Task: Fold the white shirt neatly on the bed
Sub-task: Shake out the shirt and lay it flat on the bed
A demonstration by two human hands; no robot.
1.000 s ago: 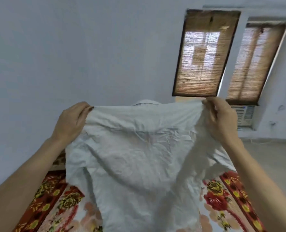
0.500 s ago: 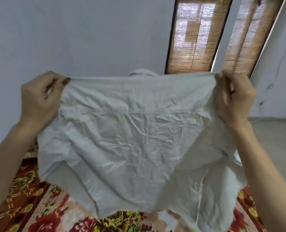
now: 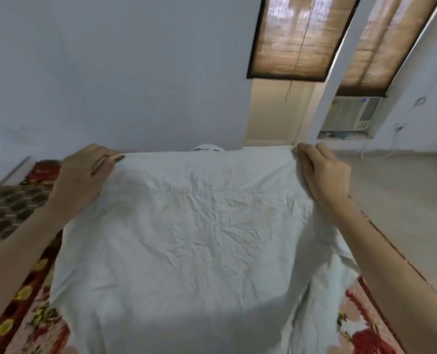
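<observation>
The white shirt (image 3: 199,246) is wrinkled and spread wide, back side toward me, its collar peeking over the top edge. My left hand (image 3: 84,175) pinches the left shoulder and my right hand (image 3: 322,172) pinches the right shoulder. The shirt's body slopes down over the bed (image 3: 30,318), which has a red and yellow floral cover. The sleeves hang down at the sides, partly hidden under my forearms. The shirt's lower hem is out of frame.
A patterned pillow or cushion (image 3: 10,208) lies at the bed's far left by the wall. Beyond the bed's right edge is bare floor (image 3: 401,200). Two windows with bamboo blinds (image 3: 294,37) and an air conditioner (image 3: 350,113) are at the back.
Both hands have lowered the shirt toward the bed and stretched it wider. The camera view has tipped downward. The hands keep their grip on the shoulders.
</observation>
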